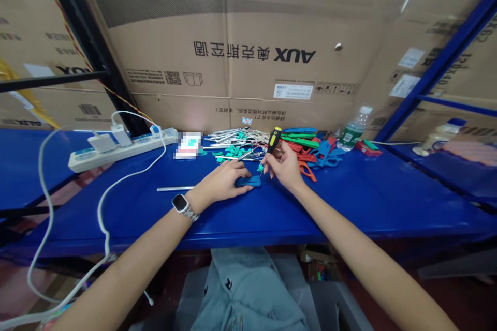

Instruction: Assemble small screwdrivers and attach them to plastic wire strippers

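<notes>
My left hand (229, 181) is closed around a blue plastic handle (249, 181), pressing it to the blue tabletop. A thin metal rod (174, 189) lies flat on the table and runs under that hand. In my right hand (285, 166) is a screwdriver with a yellow and black handle (274, 139), tilted, its tip down by the blue handle's right end. A small green plastic piece (260, 167) shows by the screwdriver's shaft. Just beyond my hands lie green plastic pieces (235, 152) and metal rods (225, 137). Red, green and blue plastic handles (328, 152) are heaped at the right.
A white power strip (124, 149) with plugged-in chargers and loose white cable stands at the left. A water bottle (354, 129) and a small red box (368, 149) stand behind right. Large cardboard boxes (248, 20) wall off the back, between blue metal posts (438, 57).
</notes>
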Action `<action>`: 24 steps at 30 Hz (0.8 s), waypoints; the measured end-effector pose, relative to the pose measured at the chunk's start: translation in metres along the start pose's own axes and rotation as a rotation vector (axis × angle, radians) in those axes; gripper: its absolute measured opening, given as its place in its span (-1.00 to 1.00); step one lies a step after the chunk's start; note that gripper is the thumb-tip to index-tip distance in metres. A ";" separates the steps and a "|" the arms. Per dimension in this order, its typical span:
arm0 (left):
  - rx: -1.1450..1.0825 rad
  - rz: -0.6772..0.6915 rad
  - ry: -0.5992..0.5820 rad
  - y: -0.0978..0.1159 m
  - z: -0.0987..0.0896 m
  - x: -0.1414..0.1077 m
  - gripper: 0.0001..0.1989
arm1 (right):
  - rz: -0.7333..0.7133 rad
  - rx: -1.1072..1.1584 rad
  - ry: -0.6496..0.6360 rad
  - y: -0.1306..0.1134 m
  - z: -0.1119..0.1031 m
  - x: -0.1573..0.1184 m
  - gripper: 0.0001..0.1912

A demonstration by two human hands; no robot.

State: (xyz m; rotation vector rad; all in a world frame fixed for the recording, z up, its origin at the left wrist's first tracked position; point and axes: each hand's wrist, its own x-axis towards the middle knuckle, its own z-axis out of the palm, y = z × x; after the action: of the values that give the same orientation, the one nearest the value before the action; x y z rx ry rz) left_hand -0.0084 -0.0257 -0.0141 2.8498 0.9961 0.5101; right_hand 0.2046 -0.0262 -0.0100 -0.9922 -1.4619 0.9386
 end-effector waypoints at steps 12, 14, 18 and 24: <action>-0.008 -0.024 -0.002 -0.003 -0.001 -0.001 -0.71 | -0.057 -0.078 -0.125 0.000 0.002 -0.005 -0.57; -0.017 -0.038 -0.008 -0.003 -0.001 -0.002 -0.70 | -0.042 -0.058 -0.137 -0.002 0.002 -0.004 -0.56; -0.028 -0.050 -0.015 -0.004 -0.002 -0.002 -0.68 | -0.033 0.019 -0.112 -0.005 0.007 -0.003 -0.53; -0.039 -0.058 -0.009 -0.005 -0.001 -0.002 -0.69 | -0.018 0.096 -0.020 -0.002 0.015 -0.001 -0.44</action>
State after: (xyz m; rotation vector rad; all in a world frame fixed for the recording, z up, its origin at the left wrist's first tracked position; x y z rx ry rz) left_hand -0.0136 -0.0229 -0.0143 2.7776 1.0513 0.5058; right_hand 0.1897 -0.0282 -0.0096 -0.9001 -1.4264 0.9985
